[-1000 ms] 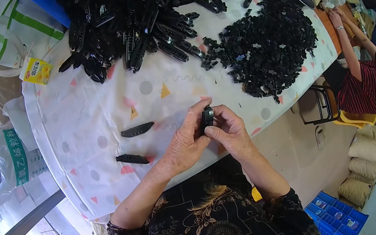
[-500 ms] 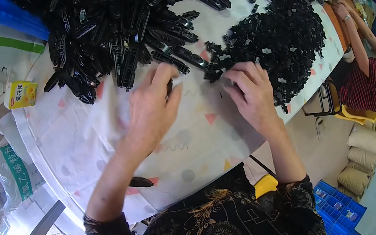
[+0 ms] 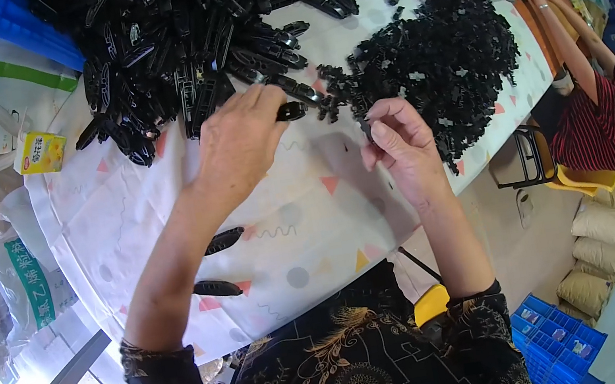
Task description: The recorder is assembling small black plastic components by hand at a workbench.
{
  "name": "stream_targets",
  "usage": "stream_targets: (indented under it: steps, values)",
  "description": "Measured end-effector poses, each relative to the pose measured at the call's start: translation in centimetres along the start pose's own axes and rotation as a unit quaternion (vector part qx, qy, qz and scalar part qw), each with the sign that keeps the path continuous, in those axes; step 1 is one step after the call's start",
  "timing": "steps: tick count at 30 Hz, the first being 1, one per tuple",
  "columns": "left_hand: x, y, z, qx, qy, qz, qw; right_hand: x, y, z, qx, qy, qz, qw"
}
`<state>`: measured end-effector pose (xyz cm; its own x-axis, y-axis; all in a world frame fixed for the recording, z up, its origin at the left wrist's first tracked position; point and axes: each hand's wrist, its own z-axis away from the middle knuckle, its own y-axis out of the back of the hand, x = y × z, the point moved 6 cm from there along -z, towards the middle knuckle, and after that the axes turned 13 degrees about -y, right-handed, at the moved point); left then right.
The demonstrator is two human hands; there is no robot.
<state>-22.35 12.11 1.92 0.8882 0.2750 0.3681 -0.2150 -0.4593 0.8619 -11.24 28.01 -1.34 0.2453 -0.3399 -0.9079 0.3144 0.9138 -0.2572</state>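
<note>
the long black plastic shells are heaped on the far left part of the desk [image 3: 277,205]; label this the shell heap [image 3: 179,43]. the clip heap [image 3: 433,67], of small black plastic pieces, lies toward the right edge. two separate shells, the upper shell [image 3: 224,240] and the lower shell [image 3: 217,288], lie apart near the near edge, left of its middle.

hand state: the left hand [image 3: 242,134] is palm down with fingers curled at the front of the shell heap. a dark shell end [image 3: 291,111] shows at its fingertips; whether it is pinched cannot be told. the right hand [image 3: 407,148] is half curled beside the clip heap, thumb toward the fingers; whether it pinches a clip cannot be told.

handling: shells are judged light, stiff and fairly smooth. grip by the two long sides, near mid-length; avoid bending thin ribs. clips are probably light and easily dropped; take them by opposite edges between thumb and forefinger.

limits: the left palm is hidden, the shell heap is cut off at the top, and individual clips merge into one dark mass.
</note>
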Motion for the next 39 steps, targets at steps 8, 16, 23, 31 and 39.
stream_targets:
  steps: [8, 16, 23, 31, 39]
  values:
    - [4.8, -2.1, 5.4, 0.06, 0.326, 0.544, 0.771, 1.7, -1.6, 4.1, -0.147, -0.112, -0.255, 0.949]
    - [9.6, -2.0, 8.3, 0.175, 0.286, 0.717, 0.611, 0.9, -3.2, 8.1, -0.13, -0.097, -0.093, 0.982]
    - [11.4, -2.6, 9.8, 0.152, 0.293, 0.703, 0.63, 0.5, -4.0, 10.8, -0.114, 0.022, 0.134, 0.984]
    - [12.8, -3.0, 10.4, 0.111, 0.275, 0.674, 0.676, -4.2, -5.5, 14.4, -0.081, 0.326, 0.512, 0.791]
    - [13.6, -3.3, 10.9, 0.04, 0.283, 0.582, 0.762, -4.3, -7.3, 15.5, -0.142, 0.377, 0.65, 0.644]
